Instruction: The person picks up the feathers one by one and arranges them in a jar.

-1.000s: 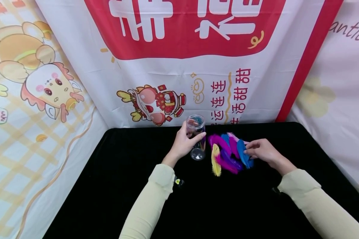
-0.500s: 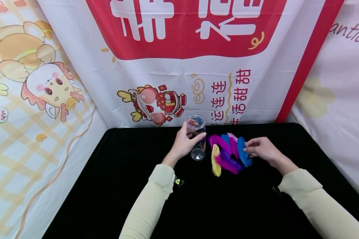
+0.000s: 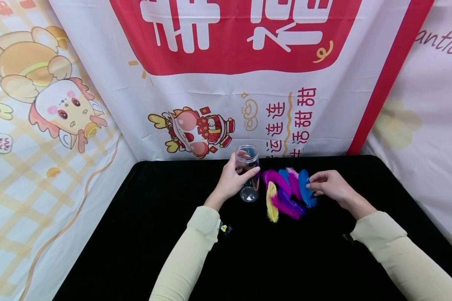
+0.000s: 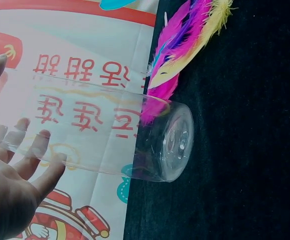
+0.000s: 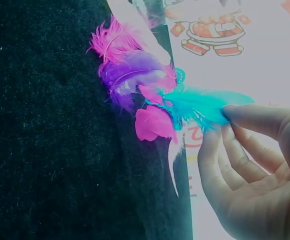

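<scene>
Head view is showing me two hands at work near the far edge of a black-covered desk (image 3: 282, 259), in front of a printed cloth (image 3: 196, 91). The left hand (image 3: 229, 180) is gripping a clear jar (image 3: 252, 184), its fingers curling round the side and its thumb lying across the near face. The jar is standing roughly upright, mouth facing up; whether its base is resting fully on the desk, I cannot tell. Just to the right of it, a loose heap of feathers (image 3: 287, 195) is lying on the desk, with a yellow feather (image 3: 272, 202) at its left and near side and a purple feather (image 3: 292, 205) towards the middle. At the heap's right side, the right hand (image 3: 337, 190) is pinching a blue feather (image 3: 305, 189) between thumb and fingers; in the right wrist view, that feather is overlapping the others.

To my eye, the step in hand is picking out this one feather while the left hand is steadying the jar. The next move is probably calling for a light but sure pinch and a gentle upward lift, so that the blue feather is coming clear without dragging its fluffy neighbours along.
</scene>
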Motion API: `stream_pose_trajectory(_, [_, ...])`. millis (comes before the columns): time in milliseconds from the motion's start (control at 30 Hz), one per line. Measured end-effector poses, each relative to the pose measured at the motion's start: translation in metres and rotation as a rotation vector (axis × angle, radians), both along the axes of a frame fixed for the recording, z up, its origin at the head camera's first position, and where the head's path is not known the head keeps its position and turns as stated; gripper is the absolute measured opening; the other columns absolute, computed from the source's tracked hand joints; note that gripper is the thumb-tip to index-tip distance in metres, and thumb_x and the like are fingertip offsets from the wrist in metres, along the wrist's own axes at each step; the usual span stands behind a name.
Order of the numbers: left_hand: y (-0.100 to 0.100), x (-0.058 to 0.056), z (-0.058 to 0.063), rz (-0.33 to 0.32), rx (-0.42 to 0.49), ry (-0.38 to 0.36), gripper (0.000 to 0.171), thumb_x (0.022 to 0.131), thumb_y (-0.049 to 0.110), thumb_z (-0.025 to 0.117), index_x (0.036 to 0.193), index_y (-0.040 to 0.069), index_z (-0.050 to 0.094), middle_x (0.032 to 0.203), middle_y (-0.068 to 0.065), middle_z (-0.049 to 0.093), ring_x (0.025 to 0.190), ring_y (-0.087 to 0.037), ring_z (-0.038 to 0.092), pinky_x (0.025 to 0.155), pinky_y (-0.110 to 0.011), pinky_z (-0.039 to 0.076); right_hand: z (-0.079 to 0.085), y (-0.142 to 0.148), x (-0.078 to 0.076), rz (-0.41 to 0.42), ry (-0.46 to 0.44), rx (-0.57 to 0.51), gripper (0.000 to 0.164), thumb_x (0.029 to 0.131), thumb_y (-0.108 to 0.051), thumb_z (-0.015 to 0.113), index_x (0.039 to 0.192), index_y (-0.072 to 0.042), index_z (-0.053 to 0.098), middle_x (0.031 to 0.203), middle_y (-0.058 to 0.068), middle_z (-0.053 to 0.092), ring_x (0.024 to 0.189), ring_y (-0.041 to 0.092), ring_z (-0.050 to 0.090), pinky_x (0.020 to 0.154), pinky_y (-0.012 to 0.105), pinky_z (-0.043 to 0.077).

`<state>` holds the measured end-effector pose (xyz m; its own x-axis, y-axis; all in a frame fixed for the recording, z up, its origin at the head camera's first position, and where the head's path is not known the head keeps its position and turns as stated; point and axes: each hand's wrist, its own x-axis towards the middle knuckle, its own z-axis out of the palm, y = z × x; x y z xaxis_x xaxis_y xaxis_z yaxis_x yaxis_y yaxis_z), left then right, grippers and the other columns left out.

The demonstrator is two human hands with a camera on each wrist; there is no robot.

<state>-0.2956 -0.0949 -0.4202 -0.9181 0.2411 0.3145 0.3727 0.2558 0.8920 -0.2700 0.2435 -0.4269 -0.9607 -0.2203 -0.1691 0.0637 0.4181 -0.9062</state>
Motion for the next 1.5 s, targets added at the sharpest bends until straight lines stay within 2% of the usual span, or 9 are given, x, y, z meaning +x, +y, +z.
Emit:
stream_pose_trajectory(133, [0.0, 0.0, -0.001, -0.005, 0.005, -0.005, 0.068, 0.093, 0.033, 0.077, 0.143, 0.004, 0.042, 0.132, -0.006, 0.061, 0.119, -0.034, 0.063, 0.107, -0.056, 0.046, 0.001, 0.0, -0.001, -0.002, 0.008, -0.005, 0.034, 0.098, -0.012, 0.071, 0.121, 0.013, 0.064, 0.1, 0.011, 0.074, 0.08, 0.014, 0.07, 0.08, 0.038, 0.061])
stream_pose_trajectory(367, [0.0, 0.001, 0.0, 0.004, -0.005, -0.014, 0.068, 0.093, 0.036, 0.077, 0.143, 0.006, 0.043, 0.132, -0.003, 0.062, 0.116, -0.022, 0.063, 0.106, -0.053, 0.047, 0.008, -0.001, 0.0, -0.017, 0.03, 0.008, 0.035, 0.097, -0.013, 0.072, 0.12, 0.012, 0.065, 0.098, 0.009, 0.074, 0.081, 0.013, 0.071, 0.081, 0.038, 0.061])
stream_pose_trajectory(500, [0.0, 0.001, 0.001, 0.008, -0.01, -0.009, 0.068, 0.092, 0.037, 0.077, 0.143, 0.006, 0.043, 0.131, -0.003, 0.062, 0.115, -0.021, 0.063, 0.106, -0.054, 0.048, 0.013, -0.002, 0.001, -0.028, 0.05, 0.007, 0.036, 0.096, -0.015, 0.073, 0.119, 0.011, 0.065, 0.098, 0.008, 0.075, 0.081, 0.014, 0.071, 0.082, 0.041, 0.061])
stream_pose_trajectory(600, [0.0, 0.0, 0.002, 0.012, -0.012, -0.007, 0.065, 0.092, 0.037, 0.077, 0.141, 0.009, 0.044, 0.131, -0.003, 0.062, 0.114, -0.021, 0.063, 0.105, -0.053, 0.048, 0.016, -0.003, 0.001, -0.038, 0.059, 0.001, 0.035, 0.096, -0.015, 0.073, 0.118, 0.011, 0.066, 0.097, 0.008, 0.075, 0.081, 0.014, 0.071, 0.082, 0.041, 0.061])
stream_pose_trajectory(733, [0.0, 0.001, 0.002, 0.012, -0.013, -0.01, 0.062, 0.092, 0.038, 0.077, 0.139, 0.014, 0.045, 0.131, -0.003, 0.062, 0.117, -0.025, 0.063, 0.106, -0.052, 0.048, 0.018, -0.004, 0.002, -0.04, 0.061, 0.004, 0.035, 0.096, -0.015, 0.073, 0.118, 0.011, 0.066, 0.097, 0.007, 0.075, 0.081, 0.014, 0.071, 0.082, 0.041, 0.061])
stream_pose_trajectory(933, [0.0, 0.001, 0.001, 0.002, -0.002, -0.019, 0.064, 0.093, 0.037, 0.077, 0.141, 0.011, 0.044, 0.132, -0.007, 0.061, 0.125, -0.036, 0.059, 0.108, -0.055, 0.046, 0.019, -0.005, 0.002, -0.037, 0.076, 0.0, 0.035, 0.096, -0.014, 0.074, 0.117, 0.011, 0.066, 0.096, 0.008, 0.075, 0.08, 0.014, 0.071, 0.082, 0.041, 0.061])
stream_pose_trajectory(1100, [-0.001, 0.001, 0.001, 0.007, -0.002, -0.019, 0.059, 0.093, 0.037, 0.077, 0.138, 0.016, 0.045, 0.132, -0.006, 0.061, 0.125, -0.032, 0.059, 0.108, -0.055, 0.046, 0.021, -0.007, 0.002, -0.032, 0.083, -0.003, 0.034, 0.096, -0.015, 0.074, 0.117, 0.011, 0.066, 0.097, 0.008, 0.074, 0.081, 0.013, 0.071, 0.08, 0.037, 0.061])
stream_pose_trajectory(1300, [-0.001, 0.0, 0.002, 0.01, -0.008, -0.009, 0.06, 0.092, 0.037, 0.077, 0.138, 0.016, 0.045, 0.132, -0.006, 0.061, 0.124, -0.027, 0.059, 0.108, -0.054, 0.046, 0.028, -0.013, 0.003, -0.031, 0.096, 0.005, 0.034, 0.096, -0.017, 0.074, 0.116, 0.009, 0.067, 0.099, 0.009, 0.074, 0.083, 0.014, 0.071, 0.08, 0.037, 0.061])
stream_pose_trajectory(1500, [-0.002, -0.001, 0.001, 0.004, 0.002, -0.01, 0.06, 0.092, 0.036, 0.078, 0.138, 0.016, 0.045, 0.132, -0.007, 0.061, 0.125, -0.028, 0.059, 0.108, -0.057, 0.045, 0.034, -0.017, 0.003, -0.032, 0.106, 0.003, 0.035, 0.096, -0.018, 0.074, 0.117, 0.009, 0.067, 0.098, 0.009, 0.075, 0.081, 0.016, 0.072, 0.079, 0.035, 0.061])
